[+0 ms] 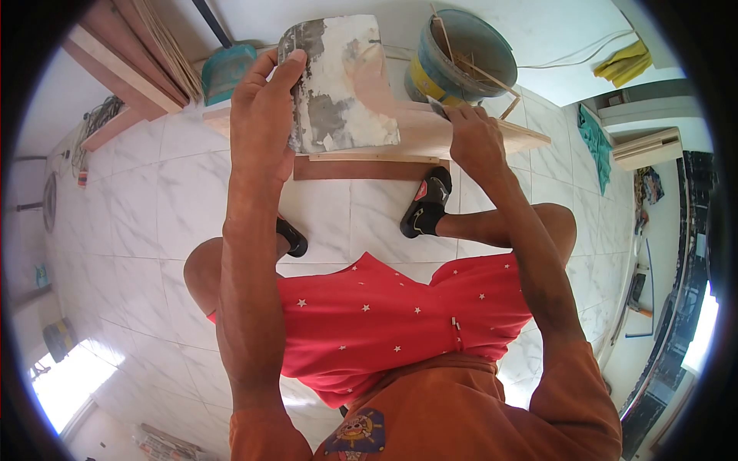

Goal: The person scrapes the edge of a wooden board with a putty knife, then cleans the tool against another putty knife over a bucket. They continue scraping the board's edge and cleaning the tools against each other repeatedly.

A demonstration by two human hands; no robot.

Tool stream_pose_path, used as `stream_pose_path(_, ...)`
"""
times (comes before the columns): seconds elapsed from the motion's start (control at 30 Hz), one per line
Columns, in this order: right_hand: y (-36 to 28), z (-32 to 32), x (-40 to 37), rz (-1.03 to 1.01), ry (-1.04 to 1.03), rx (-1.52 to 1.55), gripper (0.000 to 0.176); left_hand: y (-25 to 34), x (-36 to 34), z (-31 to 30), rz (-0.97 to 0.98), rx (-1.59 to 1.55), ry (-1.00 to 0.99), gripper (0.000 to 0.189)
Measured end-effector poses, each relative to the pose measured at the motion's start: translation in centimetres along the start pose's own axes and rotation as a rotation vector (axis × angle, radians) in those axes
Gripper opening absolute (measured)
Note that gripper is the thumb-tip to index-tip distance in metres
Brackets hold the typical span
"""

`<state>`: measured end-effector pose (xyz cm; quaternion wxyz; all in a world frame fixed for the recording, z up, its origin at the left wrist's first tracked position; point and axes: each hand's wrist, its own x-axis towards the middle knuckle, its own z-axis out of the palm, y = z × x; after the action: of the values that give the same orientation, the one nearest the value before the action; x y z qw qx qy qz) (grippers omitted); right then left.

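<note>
- From where I stand, the white, grey-veined tile floor (200, 230) spreads across most of the frame, under the seated person's feet.
- A stack of brown planks (127, 77) leans at the upper left of the frame.
- A pale wooden plank (507, 137) crosses the upper middle, just beyond the person's shoes and in front of the bucket.
- That blue bucket (422, 61), marked with yellow, stands at the upper centre right.
- The putty-smeared board (361, 84), patched in white, cream and grey, is up in the person's grip at the upper centre. It overlaps the wooden plank in my view; I cannot tell whether the two touch.
- The left hand (261, 104) has the board by its left edge, thumb pressed on the near face and the other fingers wrapped behind.
- The right hand (475, 138), right of the board and just in front of the bucket, has its fingers closed on a small tool.
- A teal dustpan (229, 73) sits left of the left hand.
- The small tool looks like a putty knife (437, 107); only a bit of blade shows, the handle is hidden, and it is apart from the board.
- I'd judge this as a moment of working putty, with board and blade both ready in hand. Bringing them together would call for a firm left grip and a blade laid nearly flat.
- Thin wooden sticks (486, 71) poke from the bucket.
</note>
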<state>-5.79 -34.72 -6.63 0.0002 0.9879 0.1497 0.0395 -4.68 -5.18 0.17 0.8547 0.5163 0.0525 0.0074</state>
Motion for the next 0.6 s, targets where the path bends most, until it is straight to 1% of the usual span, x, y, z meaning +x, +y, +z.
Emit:
stream_pose_path(0.03, 0.1, 0.5, 0.1, 0.007, -0.008, -0.023, 0.037, -0.1, 0.0, 0.1, 0.002, 0.011, 0.009, 0.027)
stream_pose_path(0.13, -0.6, 1.0, -1.0, -0.118, 0.015, -0.029, 0.038, -0.1, 0.1, 0.1, 0.009, 0.012, -0.001, 0.026)
stream_pose_path(0.23, 0.2, 0.2, -1.1, -0.166, 0.066, 0.102, 0.038, 0.0, 0.2, 0.0, 0.002, 0.002, -0.003, 0.026)
stream_pose_path(0.33, 0.5, 1.3, -0.7, -0.076, 0.186, 0.033, 0.04, -0.2, 0.1, 0.2, -0.004, 0.016, 0.014, 0.025)
stream_pose_path(0.43, -0.2, 2.2, -1.4, -0.088, 0.088, -0.045, 0.044, 0.0, 0.0, 0.5, -0.011, 0.03, 0.023, 0.025)
stream_pose_path(0.53, 0.6, 0.7, -2.8, -0.189, 0.123, 0.155, 0.035, 0.1, 0.1, 0.5, -0.01, 0.021, 0.011, 0.025)
stream_pose_path(0.6, 1.5, -0.3, -3.1, -0.054, 0.161, 0.118, 0.034, -0.1, 0.2, 0.3, -0.006, 0.013, -0.001, 0.025)
